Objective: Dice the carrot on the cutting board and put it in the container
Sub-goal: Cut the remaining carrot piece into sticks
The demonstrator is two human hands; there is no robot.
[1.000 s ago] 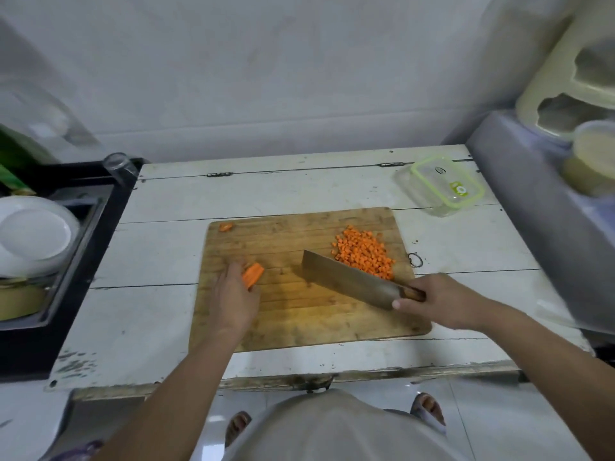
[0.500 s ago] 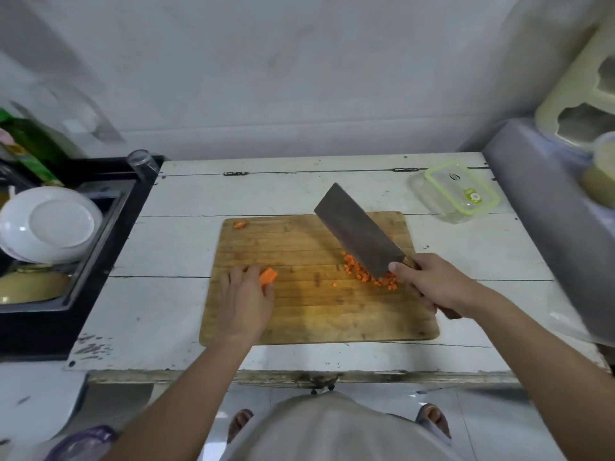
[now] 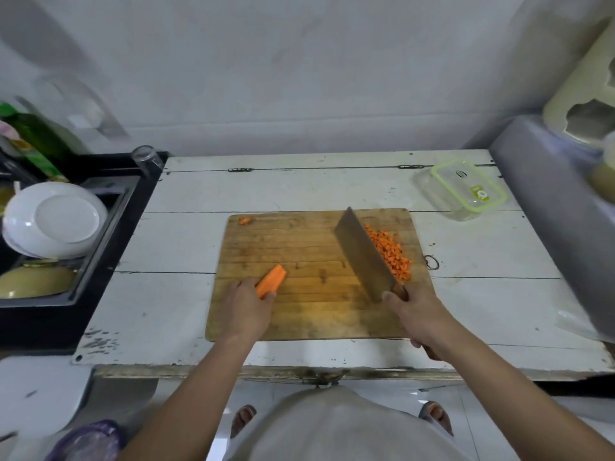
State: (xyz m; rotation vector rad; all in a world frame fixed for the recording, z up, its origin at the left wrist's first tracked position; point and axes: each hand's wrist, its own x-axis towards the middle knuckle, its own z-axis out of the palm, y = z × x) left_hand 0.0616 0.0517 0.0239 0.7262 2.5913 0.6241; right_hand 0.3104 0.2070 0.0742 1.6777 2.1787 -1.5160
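A wooden cutting board (image 3: 309, 317) lies on a white table (image 3: 186, 241). My left hand (image 3: 248, 306) holds a carrot piece (image 3: 271, 281) near the board's left middle. My right hand (image 3: 414, 311) grips the handle of a cleaver (image 3: 362, 252), whose blade slants up and left above the board. A pile of diced carrot (image 3: 391, 252) lies just right of the blade. A small carrot end (image 3: 244, 220) sits at the board's far left corner. The clear container with a green-rimmed lid (image 3: 466, 189) stands at the table's far right.
A black sink (image 3: 100, 227) at the left holds white plates (image 3: 53, 219) and a tan bowl (image 3: 33, 281); a glass (image 3: 146, 159) sits on its rim. Green bottles (image 3: 30, 141) stand behind. A grey counter (image 3: 559, 201) borders the right. A metal ring (image 3: 431, 261) lies beside the board.
The cleaver was lifted from lying flat near the diced pile to a raised slant, then moved right beside the pile. My left hand has shown more of the carrot piece.
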